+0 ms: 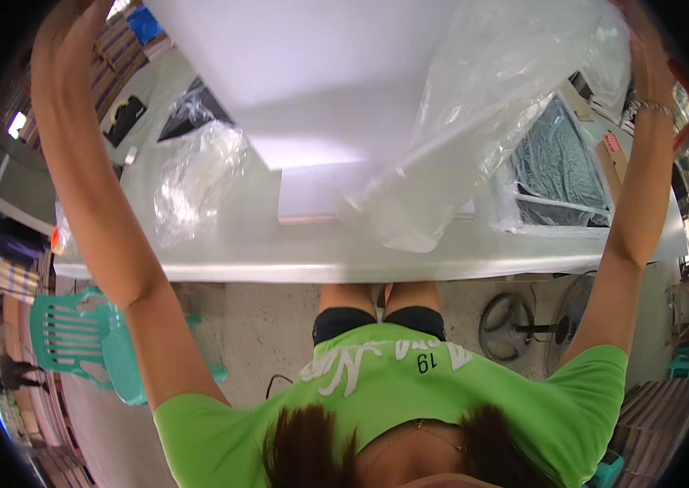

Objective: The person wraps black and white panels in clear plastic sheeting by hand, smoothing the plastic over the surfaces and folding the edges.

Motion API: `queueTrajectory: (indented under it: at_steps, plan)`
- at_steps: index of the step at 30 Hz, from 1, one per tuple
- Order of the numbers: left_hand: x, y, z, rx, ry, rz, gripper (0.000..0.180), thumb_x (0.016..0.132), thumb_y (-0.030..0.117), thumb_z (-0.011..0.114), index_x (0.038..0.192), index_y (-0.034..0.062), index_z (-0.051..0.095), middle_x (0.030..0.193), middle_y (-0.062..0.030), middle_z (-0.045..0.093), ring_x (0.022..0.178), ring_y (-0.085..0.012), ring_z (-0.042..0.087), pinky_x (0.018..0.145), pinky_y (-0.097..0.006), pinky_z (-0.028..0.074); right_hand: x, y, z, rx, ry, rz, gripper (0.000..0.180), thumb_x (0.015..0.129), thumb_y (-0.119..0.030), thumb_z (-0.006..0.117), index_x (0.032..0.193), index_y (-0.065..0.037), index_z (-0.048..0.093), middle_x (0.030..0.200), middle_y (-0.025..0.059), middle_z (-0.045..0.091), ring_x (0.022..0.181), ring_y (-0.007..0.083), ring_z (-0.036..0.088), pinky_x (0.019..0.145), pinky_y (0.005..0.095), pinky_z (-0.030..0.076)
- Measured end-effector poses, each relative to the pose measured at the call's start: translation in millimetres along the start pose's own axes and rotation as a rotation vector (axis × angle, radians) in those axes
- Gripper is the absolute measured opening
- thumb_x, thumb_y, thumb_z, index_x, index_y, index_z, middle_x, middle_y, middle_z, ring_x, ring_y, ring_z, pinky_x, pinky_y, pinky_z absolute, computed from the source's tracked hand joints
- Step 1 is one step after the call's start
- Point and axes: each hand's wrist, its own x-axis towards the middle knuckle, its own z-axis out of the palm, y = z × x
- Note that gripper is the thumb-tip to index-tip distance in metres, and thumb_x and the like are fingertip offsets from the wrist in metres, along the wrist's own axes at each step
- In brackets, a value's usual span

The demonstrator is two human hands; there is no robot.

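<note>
A large white panel is raised and tilted above the table, its upper part cut off by the picture's edge. A clear plastic bag hangs over the panel's right side and reaches toward my right hand. The fingers of that hand are mostly cut off at the top right. My left hand is lifted at the top left, left of the panel, its fingers also out of sight. Beneath the panel, a flat white piece lies on the table.
A crumpled clear bag and a black tape dispenser lie on the white table to the left. At right is a plastic-wrapped white frame with a dark centre. A green chair and a fan stand on the floor.
</note>
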Motion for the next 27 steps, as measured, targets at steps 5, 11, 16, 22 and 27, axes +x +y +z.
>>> queueTrajectory:
  at_steps: [5, 11, 16, 22, 27]
  plan:
    - [21.0, 23.9, 15.1, -0.215, 0.089, -0.246, 0.024, 0.096, 0.006, 0.036, 0.112, -0.0059, 0.050, 0.111, -0.0158, 0.057, 0.104, -0.0169, 0.053, 0.093, -0.032, 0.043, 17.6, -2.4, 11.7, 0.179, -0.037, 0.062, 0.019, 0.086, -0.010, 0.049, 0.100, 0.001, 0.055, 0.077, 0.0039, 0.049, 0.060, 0.0076, 0.046, 0.053, 0.0180, 0.041]
    - [78.7, -5.8, -76.7, -0.936, -0.636, -0.565, 0.028, 0.096, 0.002, 0.033, 0.116, -0.0081, 0.048, 0.123, -0.0171, 0.053, 0.115, -0.0220, 0.050, 0.103, -0.031, 0.038, 31.4, 5.8, 23.3, 0.486, -0.133, 0.164, 0.014, 0.087, -0.013, 0.052, 0.095, -0.001, 0.054, 0.070, 0.0013, 0.044, 0.056, 0.0061, 0.042, 0.052, 0.0177, 0.040]
    - [70.7, 0.5, -70.6, -0.936, -0.601, -0.635, 0.024, 0.095, 0.003, 0.035, 0.111, -0.0074, 0.049, 0.126, -0.0148, 0.053, 0.115, -0.0180, 0.050, 0.102, -0.028, 0.038, 46.1, 0.3, 13.8, 0.693, -0.247, 0.259, 0.013, 0.088, -0.016, 0.053, 0.090, -0.003, 0.054, 0.063, -0.0009, 0.040, 0.051, 0.0049, 0.039, 0.051, 0.0175, 0.039]
    - [51.8, -27.4, -49.0, -0.922, -0.778, -0.710, 0.029, 0.093, 0.007, 0.040, 0.117, -0.0058, 0.048, 0.129, -0.0148, 0.052, 0.122, -0.0217, 0.045, 0.106, -0.035, 0.032, 45.1, 28.9, -6.0, 0.866, -0.447, 0.454, 0.015, 0.090, -0.019, 0.055, 0.085, -0.005, 0.053, 0.056, -0.0036, 0.035, 0.047, 0.0034, 0.035, 0.050, 0.0171, 0.038]
    - [23.7, -63.3, -46.2, -0.704, -0.411, -0.745, 0.029, 0.093, 0.012, 0.042, 0.113, -0.0057, 0.052, 0.124, -0.0172, 0.056, 0.116, -0.0248, 0.051, 0.108, -0.044, 0.030, 23.2, 72.2, -10.6, 0.931, -0.574, 0.616, 0.019, 0.091, -0.021, 0.057, 0.080, -0.007, 0.053, 0.049, -0.0058, 0.031, 0.042, 0.0022, 0.032, 0.049, 0.0169, 0.037]
